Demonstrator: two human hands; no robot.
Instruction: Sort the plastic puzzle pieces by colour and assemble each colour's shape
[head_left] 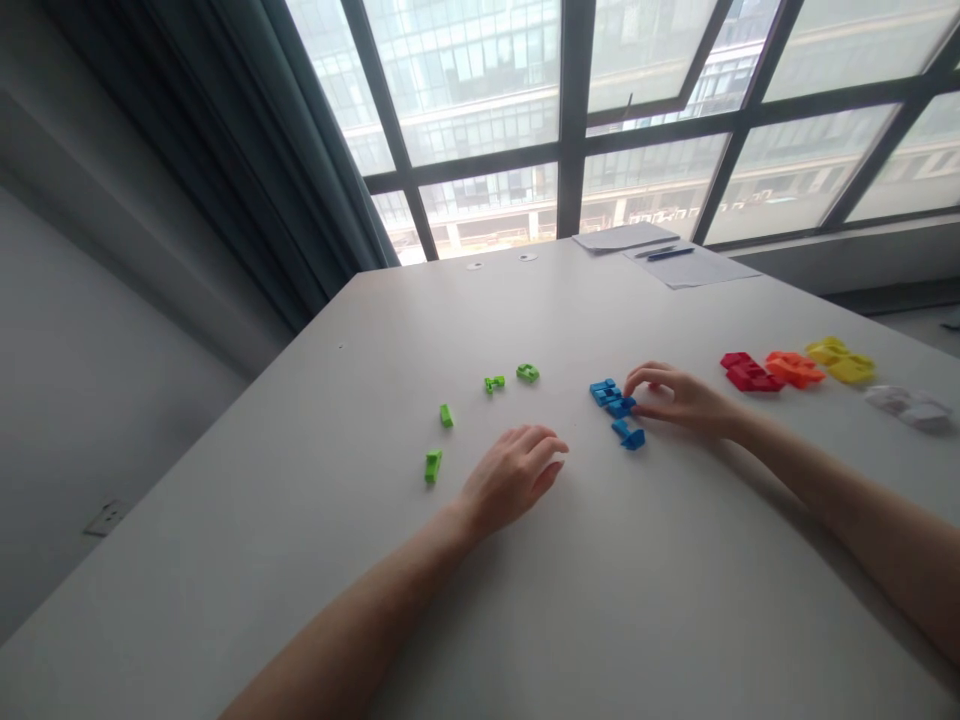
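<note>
On the white counter (525,600), the left hand (514,478) lies loosely open and empty near the green blocks (433,466), while the right hand (679,398), fingers curled onto the blue blocks (609,395) mid-counter, grip unclear, should likely press lightly, sparing the loose blue piece (630,436).

The right hand (679,400) hides part of the blue pieces (611,395), and the white pieces (911,407) are too blurred to tell their shape.
</note>
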